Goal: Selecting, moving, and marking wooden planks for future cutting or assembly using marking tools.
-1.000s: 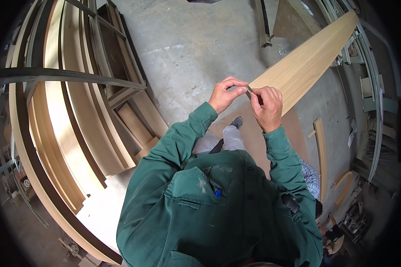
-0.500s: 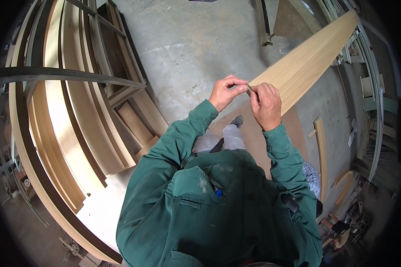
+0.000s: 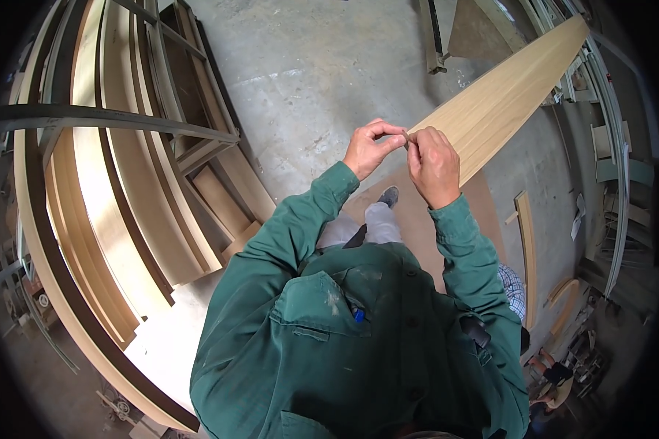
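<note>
My left hand (image 3: 373, 151) is closed in a pinch, thumb against index finger, at the near end of a long pale wooden board (image 3: 509, 88). Right beside it, my right hand (image 3: 436, 168) is closed too, its fingers curled and their tips meeting those of the left. Something small and thin sits between the fingertips, mostly hidden and too small to name. The board stretches away to the far right, and my right hand covers part of its near end.
On my left a metal rack (image 3: 124, 121) bears several curved wooden panels (image 3: 128, 175). A brown sheet (image 3: 483, 219) lies beneath the board. Curved wooden strips (image 3: 526, 256) lie on the floor at right. A checked sleeve (image 3: 512, 293) of another person shows beside my right arm.
Both hands have risen slightly, and my right fingers have closed in nearer to the left fingertips. The small thing between them is now more hidden.
</note>
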`<control>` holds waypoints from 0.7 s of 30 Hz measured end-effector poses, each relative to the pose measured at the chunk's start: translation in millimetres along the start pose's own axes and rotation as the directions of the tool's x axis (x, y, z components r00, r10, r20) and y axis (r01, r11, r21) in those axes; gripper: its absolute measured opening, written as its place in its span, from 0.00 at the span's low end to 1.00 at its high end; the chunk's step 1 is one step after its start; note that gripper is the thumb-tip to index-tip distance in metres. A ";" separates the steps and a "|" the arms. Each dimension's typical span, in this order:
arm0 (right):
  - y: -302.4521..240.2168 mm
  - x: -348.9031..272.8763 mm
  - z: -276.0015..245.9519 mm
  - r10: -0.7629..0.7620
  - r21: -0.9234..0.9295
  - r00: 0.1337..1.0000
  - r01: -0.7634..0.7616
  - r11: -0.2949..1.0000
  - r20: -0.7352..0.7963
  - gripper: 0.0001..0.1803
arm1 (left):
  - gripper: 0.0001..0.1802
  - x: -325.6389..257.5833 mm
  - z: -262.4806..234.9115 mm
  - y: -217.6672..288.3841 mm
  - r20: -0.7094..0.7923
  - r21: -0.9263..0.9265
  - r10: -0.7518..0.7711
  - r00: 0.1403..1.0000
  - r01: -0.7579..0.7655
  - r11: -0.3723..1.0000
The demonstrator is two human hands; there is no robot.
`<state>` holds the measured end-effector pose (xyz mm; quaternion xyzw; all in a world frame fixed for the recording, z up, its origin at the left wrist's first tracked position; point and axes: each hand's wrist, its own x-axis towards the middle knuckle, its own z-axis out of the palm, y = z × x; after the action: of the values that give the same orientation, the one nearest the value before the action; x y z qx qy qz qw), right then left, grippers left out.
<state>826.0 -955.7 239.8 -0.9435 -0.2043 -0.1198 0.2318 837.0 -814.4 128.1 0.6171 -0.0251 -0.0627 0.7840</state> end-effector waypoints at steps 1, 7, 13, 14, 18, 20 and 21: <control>1.6 -0.3 -0.4 0.010 0.024 1.000 -0.010 1.000 0.005 0.04 | 0.12 0.0 -0.4 1.2 0.004 0.026 0.009 1.000 -0.009 1.000; 23.7 -0.5 -13.5 0.298 0.485 0.950 -0.304 0.820 0.092 0.02 | 0.10 3.1 -6.8 15.9 0.035 0.313 0.135 0.990 -0.139 0.940; 70.1 -21.7 -6.0 0.398 0.632 0.917 -0.292 0.718 -0.028 0.04 | 0.08 13.6 -15.1 24.1 0.209 0.587 0.366 0.907 -0.416 0.695; 67.4 -21.8 -4.7 0.399 0.658 0.916 -0.282 0.698 -0.031 0.05 | 0.08 14.8 -17.2 27.8 0.213 0.587 0.362 0.907 -0.415 0.695; 68.2 -24.5 1.2 0.379 0.645 0.925 -0.282 0.711 -0.013 0.05 | 0.07 21.9 -22.3 36.9 0.339 0.624 0.344 0.876 -0.483 0.614; 66.4 -26.7 -0.9 0.421 0.648 0.907 -0.329 0.686 0.014 0.06 | 0.07 23.2 -22.0 36.1 0.368 0.622 0.357 0.859 -0.513 0.592; 67.1 -26.8 -0.9 0.424 0.683 0.906 -0.321 0.656 0.018 0.06 | 0.07 22.3 -20.3 33.3 0.349 0.613 0.358 0.866 -0.500 0.612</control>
<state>831.6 -1019.2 205.9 -0.8057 -0.0183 -0.0552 0.5895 863.7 -790.0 154.7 0.8284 -0.2691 0.0824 0.4844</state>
